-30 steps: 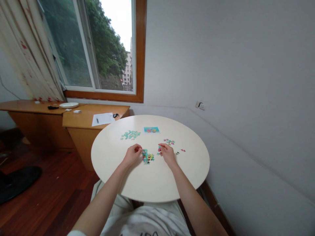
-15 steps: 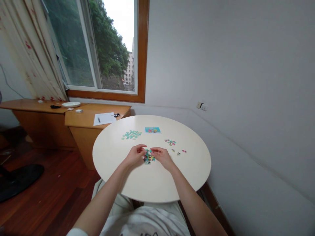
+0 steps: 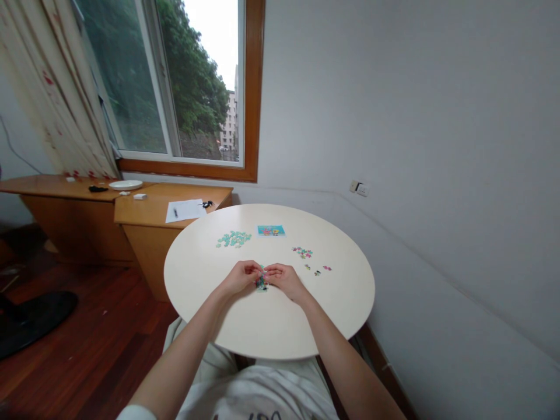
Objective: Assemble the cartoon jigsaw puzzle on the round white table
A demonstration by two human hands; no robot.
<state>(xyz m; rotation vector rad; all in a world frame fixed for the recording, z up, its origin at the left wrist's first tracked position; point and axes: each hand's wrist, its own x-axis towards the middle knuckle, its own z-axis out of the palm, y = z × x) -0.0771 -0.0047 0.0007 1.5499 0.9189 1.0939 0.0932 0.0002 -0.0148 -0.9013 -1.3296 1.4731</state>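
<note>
A small, partly built colourful jigsaw patch lies on the round white table in front of me. My left hand and my right hand meet over it, fingers curled and pinched together at its top edge. What the fingertips hold is too small to name. A pile of teal pieces lies at the far left, a small picture card at the far middle, and several pink and dark loose pieces to the right.
A wooden desk stands left of the table with a paper sheet, a white plate and small items. Behind are a window, a curtain and the wall with a socket. A dark round base sits on the wooden floor.
My right hand has moved left from the loose pieces to the built patch. Both hands now meet over it.
</note>
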